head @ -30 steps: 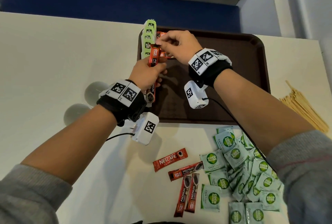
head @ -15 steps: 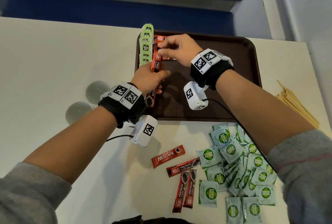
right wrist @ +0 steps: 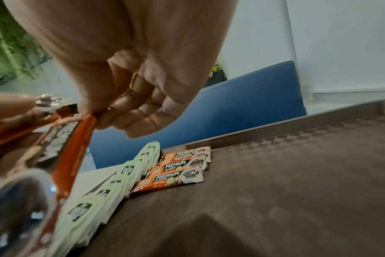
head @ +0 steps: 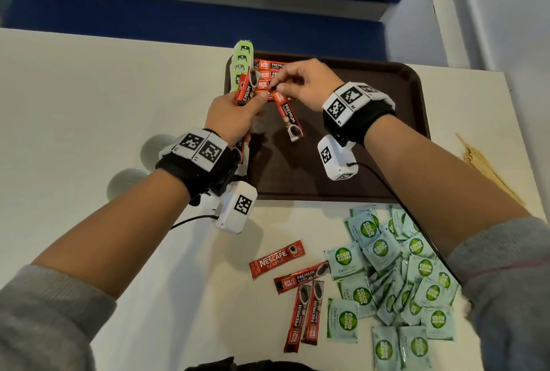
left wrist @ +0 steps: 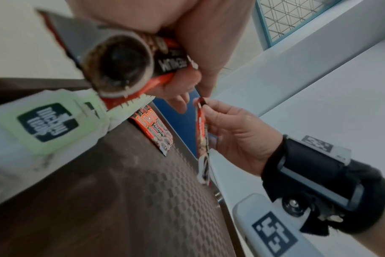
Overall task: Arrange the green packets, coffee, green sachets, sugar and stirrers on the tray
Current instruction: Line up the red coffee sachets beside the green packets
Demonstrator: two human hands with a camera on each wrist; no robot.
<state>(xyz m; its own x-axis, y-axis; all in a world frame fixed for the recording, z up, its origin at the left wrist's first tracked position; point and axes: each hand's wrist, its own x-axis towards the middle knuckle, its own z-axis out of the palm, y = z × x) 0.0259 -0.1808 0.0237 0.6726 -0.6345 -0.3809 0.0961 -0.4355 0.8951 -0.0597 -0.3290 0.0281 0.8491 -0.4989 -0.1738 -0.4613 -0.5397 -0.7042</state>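
While right hand pinches coffee stick, tray holds coffee row.

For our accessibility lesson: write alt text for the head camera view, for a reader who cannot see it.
Above a brown tray, a right hand pinches one coffee stick by its end while the left hand grips more sticks. Green packets and coffee sticks line the tray's far left corner; green sachets lie on the white table.

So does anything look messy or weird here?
Mostly the sugar sachets: a jumbled, overlapping heap on the table near the tray. Four coffee sticks lie loose beside them at different angles. On the tray, the green packets poke over its far-left rim.
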